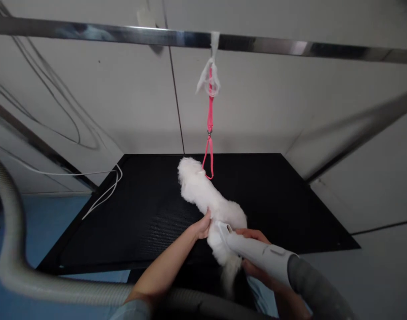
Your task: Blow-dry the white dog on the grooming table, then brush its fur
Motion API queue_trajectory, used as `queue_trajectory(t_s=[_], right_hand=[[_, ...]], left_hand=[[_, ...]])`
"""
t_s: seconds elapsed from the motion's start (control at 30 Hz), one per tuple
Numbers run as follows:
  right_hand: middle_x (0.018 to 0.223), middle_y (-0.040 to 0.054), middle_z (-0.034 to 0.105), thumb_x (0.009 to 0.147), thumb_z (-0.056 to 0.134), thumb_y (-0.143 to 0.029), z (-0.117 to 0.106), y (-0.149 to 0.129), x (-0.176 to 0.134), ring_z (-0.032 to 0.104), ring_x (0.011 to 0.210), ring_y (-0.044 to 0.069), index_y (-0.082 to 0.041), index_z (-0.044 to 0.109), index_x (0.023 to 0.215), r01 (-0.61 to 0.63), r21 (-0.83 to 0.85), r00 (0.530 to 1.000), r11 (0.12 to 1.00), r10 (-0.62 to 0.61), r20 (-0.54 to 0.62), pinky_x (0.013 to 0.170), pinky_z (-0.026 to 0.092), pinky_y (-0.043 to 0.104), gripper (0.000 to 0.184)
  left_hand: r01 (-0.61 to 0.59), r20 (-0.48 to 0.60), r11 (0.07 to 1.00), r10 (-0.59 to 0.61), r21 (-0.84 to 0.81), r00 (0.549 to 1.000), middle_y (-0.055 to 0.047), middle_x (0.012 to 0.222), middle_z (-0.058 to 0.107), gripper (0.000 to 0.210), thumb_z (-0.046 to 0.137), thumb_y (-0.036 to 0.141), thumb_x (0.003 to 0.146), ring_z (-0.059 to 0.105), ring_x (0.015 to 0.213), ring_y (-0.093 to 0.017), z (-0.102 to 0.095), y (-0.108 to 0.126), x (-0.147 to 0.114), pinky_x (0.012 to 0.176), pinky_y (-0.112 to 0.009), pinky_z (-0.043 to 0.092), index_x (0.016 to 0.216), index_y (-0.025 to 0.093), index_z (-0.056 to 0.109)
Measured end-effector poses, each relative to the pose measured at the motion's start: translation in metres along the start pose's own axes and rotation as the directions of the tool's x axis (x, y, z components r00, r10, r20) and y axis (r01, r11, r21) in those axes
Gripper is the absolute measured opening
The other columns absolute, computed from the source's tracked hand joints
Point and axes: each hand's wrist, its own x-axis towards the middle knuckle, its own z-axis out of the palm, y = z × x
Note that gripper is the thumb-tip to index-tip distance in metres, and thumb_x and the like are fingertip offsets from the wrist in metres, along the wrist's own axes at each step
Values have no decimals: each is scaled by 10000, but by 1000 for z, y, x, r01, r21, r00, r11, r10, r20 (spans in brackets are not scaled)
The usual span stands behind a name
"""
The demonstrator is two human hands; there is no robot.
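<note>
A fluffy white dog [203, 191] stands on the black grooming table [123, 231], its head toward the far side and its tail toward me. My left hand [202, 226] is closed around the dog's left flank; the thumb shows, the other fingers are mostly hidden. In my right hand [257, 235] is the white grooming hose nozzle [257, 249], its head touching the fur near the dog's rump. The nozzle itself covers part of that hand. A pink grooming loop [210, 151] hangs beside the dog's neck; whether it goes round the neck cannot be made out.
Overhead, a metal bar [177, 38] carries the loop by a white cloth tie [210, 80]. A thick grey hose [63, 289] curves along the left and the near side. A thin white cable [106, 191] lies over the table's left edge. A wall [140, 106] stands behind.
</note>
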Motion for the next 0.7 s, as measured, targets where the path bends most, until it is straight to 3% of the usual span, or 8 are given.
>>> queue_trajectory(t_s=[0.1, 0.2, 0.4, 0.57, 0.7], right_hand=[[1231, 113, 646, 706, 734, -357, -1, 2, -10, 647, 1129, 335, -325, 567, 1086, 26, 54, 992, 998, -19, -126, 893, 565, 483, 416], [1220, 122, 642, 725, 721, -391, -1, 5, -17, 628, 1158, 351, -320, 541, 1081, 92, 34, 974, 995, -83, -211, 916, 552, 497, 405], [1267, 69, 644, 713, 727, -337, -1, 10, -15, 631, 1177, 333, -368, 526, 1118, 126, -132, 983, 983, -141, -114, 922, 565, 460, 452], [1185, 103, 686, 651, 752, -328, 16, 24, 1, 668, 1099, 331, -266, 584, 1073, 283, -207, 950, 937, -303, -73, 952, 541, 479, 458], [1222, 95, 674, 771, 717, -317, 27, 18, 10, 633, 1172, 286, -266, 583, 1121, 416, -240, 909, 877, -395, 133, 1001, 520, 441, 378]], left_hand=[[-13, -6, 996, 13, -88, 1000, -155, 857, 745, 836, 236, 775, 883, 695, 975, -301, 11, 4, 14, 900, -418, 517, 994, 101, 718], [-93, -14, 986, 92, -140, 996, -154, 878, 747, 756, 264, 722, 918, 699, 960, -292, 24, 9, 11, 866, -423, 522, 976, 114, 710], [-146, 1, 962, 150, -230, 989, -136, 915, 749, 585, 398, 591, 932, 694, 846, -262, 29, 1, 8, 836, -399, 529, 1006, 99, 704], [-249, -114, 944, 229, -219, 967, -108, 847, 741, 391, 690, 456, 730, 677, 835, -240, 22, -14, 16, 866, -334, 512, 912, 111, 715], [-319, -171, 930, 290, -181, 942, -79, 747, 705, 435, 703, 558, 694, 656, 828, -241, 22, -15, 13, 818, -331, 498, 828, 144, 687]])
